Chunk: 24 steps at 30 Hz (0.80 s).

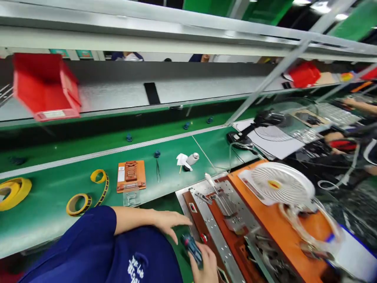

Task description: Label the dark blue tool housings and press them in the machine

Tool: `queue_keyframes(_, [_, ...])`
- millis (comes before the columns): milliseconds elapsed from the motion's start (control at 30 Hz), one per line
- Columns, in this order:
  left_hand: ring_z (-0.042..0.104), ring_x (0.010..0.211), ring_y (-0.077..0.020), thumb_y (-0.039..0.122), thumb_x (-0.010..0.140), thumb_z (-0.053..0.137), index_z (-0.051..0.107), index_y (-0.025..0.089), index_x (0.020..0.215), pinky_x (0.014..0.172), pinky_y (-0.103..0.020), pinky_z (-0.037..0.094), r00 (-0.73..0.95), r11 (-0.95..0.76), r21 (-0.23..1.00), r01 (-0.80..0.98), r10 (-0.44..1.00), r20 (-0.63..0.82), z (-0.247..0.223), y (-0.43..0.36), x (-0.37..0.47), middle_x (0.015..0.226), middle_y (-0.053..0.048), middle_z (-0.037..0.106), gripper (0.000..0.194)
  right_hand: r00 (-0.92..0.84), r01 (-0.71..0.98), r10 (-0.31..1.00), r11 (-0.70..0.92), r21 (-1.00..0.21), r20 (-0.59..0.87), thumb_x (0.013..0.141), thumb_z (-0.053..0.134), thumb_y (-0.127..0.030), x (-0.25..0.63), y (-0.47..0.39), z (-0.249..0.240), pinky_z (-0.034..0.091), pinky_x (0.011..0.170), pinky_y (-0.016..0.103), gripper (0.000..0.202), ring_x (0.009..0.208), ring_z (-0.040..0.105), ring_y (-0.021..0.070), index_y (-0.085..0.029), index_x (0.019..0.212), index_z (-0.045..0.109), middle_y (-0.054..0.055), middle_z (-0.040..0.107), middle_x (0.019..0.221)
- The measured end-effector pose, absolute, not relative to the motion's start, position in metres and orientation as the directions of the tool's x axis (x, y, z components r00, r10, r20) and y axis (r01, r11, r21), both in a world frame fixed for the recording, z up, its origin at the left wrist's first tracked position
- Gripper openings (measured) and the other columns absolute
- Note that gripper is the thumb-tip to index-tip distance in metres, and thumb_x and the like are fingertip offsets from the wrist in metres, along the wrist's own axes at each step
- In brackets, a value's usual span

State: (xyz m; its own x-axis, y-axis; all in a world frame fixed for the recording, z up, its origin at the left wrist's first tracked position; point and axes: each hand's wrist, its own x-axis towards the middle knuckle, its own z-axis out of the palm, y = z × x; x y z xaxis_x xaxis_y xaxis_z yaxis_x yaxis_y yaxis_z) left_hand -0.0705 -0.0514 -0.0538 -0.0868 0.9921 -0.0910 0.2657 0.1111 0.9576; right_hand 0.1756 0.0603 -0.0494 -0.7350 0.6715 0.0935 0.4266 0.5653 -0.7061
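My left hand (171, 223) is stretched out over the near edge of the fixture, fingers apart, with nothing in it. Below and to the right of it, my right hand (204, 262) is closed around a dark blue tool (192, 248) with a dark end pointing up and left. Just right of both hands lies a metal and brown fixture (213, 228) with a red button (204, 237). An orange jig (131, 175) sits on the green bench (165, 175), with tweezers (158, 171) beside it.
Yellow tape rolls (79, 204) lie at left. A white bottle (193, 158) stands behind the fixture. A white fan (275, 184) is at right. Above are a shelf with a red bin (45, 86) and a slanted metal post (265, 84). Another person's arm (361, 105) shows far right.
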Motion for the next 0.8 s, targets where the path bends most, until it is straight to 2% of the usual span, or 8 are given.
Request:
queue_keyframes(100, [0.069,0.108,-0.0323,0.051,0.061,0.089,0.071,0.024,0.118,0.089,-0.036,0.052,-0.043,0.054,0.940,0.338,0.998,-0.042,-0.049,-0.085,-0.104,0.115,-0.010,0.074,0.066,-0.917,0.187,0.376,0.696,-0.694,0.130,0.096,0.051,-0.048,0.072,0.039,-0.039,0.061,0.087,0.046,0.034,0.106,0.069,0.0315,-0.028,0.119,0.066,0.013,0.065,0.114])
queue_keyframes(200, [0.071,0.095,-0.0276,0.037,0.055,0.093,0.075,0.024,0.104,0.084,-0.033,0.053,-0.449,0.250,0.924,0.290,0.888,-0.100,-0.049,-0.132,-0.162,0.100,-0.005,0.077,0.054,-0.962,0.052,0.220,0.722,-0.690,0.159,0.098,0.050,-0.038,-0.015,0.016,-0.022,0.059,0.094,0.044,0.036,0.115,0.065,0.0288,-0.026,0.131,0.059,0.014,0.060,0.125])
queue_keyframes(300, [0.068,0.102,-0.0284,0.024,0.058,0.090,0.074,0.021,0.108,0.093,-0.036,0.051,-0.798,0.397,0.903,0.166,0.592,-0.114,-0.055,-0.198,-0.239,0.107,-0.006,0.075,0.053,-0.964,0.003,0.186,0.721,-0.693,0.190,0.099,0.051,-0.039,-0.073,-0.010,-0.010,0.056,0.098,0.046,0.039,0.118,0.063,0.0293,-0.022,0.134,0.056,0.016,0.060,0.127])
queue_keyframes(400, [0.061,0.119,-0.0322,0.024,0.078,0.076,0.065,0.017,0.123,0.106,-0.045,0.044,-0.986,0.518,0.855,-0.034,0.124,-0.115,-0.068,-0.278,-0.326,0.125,-0.013,0.068,0.047,-0.987,-0.030,0.092,0.711,-0.703,0.135,0.101,0.047,-0.038,-0.103,-0.037,-0.010,0.058,0.090,0.041,0.031,0.104,0.068,0.0263,-0.020,0.122,0.061,0.014,0.067,0.112])
queue_keyframes(467, [0.058,0.124,-0.0320,0.024,0.087,0.068,0.057,0.015,0.132,0.108,-0.049,0.042,-0.979,0.541,0.820,-0.189,-0.163,-0.119,-0.080,-0.329,-0.381,0.130,-0.016,0.064,0.048,-0.998,-0.044,-0.006,0.706,-0.706,0.057,0.102,0.045,-0.036,-0.111,-0.053,-0.014,0.059,0.084,0.037,0.028,0.095,0.070,0.0240,-0.020,0.117,0.063,0.011,0.069,0.102])
queue_keyframes(567, [0.062,0.116,-0.0279,0.029,0.090,0.067,0.056,0.016,0.132,0.103,-0.050,0.048,-0.901,0.515,0.779,-0.357,-0.411,-0.141,-0.103,-0.385,-0.448,0.126,-0.013,0.065,0.045,-0.994,-0.054,-0.104,0.715,-0.697,-0.030,0.102,0.045,-0.035,-0.112,-0.070,-0.025,0.060,0.080,0.034,0.027,0.092,0.072,0.0236,-0.021,0.113,0.065,0.010,0.071,0.098])
queue_keyframes(667, [0.065,0.110,-0.0240,0.036,0.094,0.064,0.060,0.016,0.126,0.097,-0.049,0.053,-0.839,0.482,0.757,-0.440,-0.521,-0.156,-0.130,-0.410,-0.489,0.124,-0.010,0.065,0.038,-0.993,-0.035,-0.099,0.744,-0.667,-0.059,0.103,0.043,-0.038,-0.108,-0.072,-0.037,0.062,0.076,0.033,0.029,0.090,0.074,0.0246,-0.021,0.110,0.066,0.011,0.072,0.097])
queue_keyframes(800, [0.067,0.107,-0.0290,0.027,0.079,0.080,0.058,0.013,0.125,0.100,-0.049,0.051,-0.813,0.462,0.756,-0.464,-0.561,-0.156,-0.158,-0.409,-0.513,0.111,-0.013,0.070,0.053,-0.997,0.011,-0.044,0.772,-0.636,-0.071,0.103,0.042,-0.041,-0.110,-0.064,-0.039,0.063,0.074,0.032,0.032,0.087,0.076,0.0246,-0.021,0.109,0.066,0.012,0.073,0.096])
